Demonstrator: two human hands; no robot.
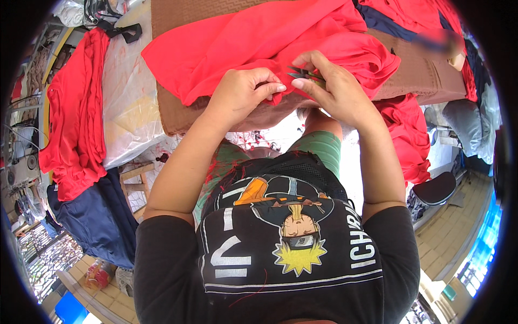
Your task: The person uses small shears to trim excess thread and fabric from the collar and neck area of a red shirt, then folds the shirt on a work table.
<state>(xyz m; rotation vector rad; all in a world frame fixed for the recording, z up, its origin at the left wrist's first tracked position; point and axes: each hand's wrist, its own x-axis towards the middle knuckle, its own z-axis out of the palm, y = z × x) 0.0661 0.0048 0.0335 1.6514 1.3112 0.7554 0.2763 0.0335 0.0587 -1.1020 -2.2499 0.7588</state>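
Note:
A large piece of red fabric (243, 46) lies in folds across the brown-covered table (178, 116) in front of me. My left hand (243, 92) pinches a bit of its near edge between thumb and fingertips. Just to the right, my right hand (340, 89) grips small thread snips (298, 74), their dark blades pointing left toward the pinched edge. The blade tips are a short way from my left fingertips. Whether a thread lies between the blades is too small to tell.
On the left, red fabric (81, 108) and navy fabric (100, 221) hang beside a plastic-covered surface (127, 92). More red fabric (407, 140) hangs at the table's right, near a dark stool seat (434, 188). Loose red threads (216, 167) cling to my lap.

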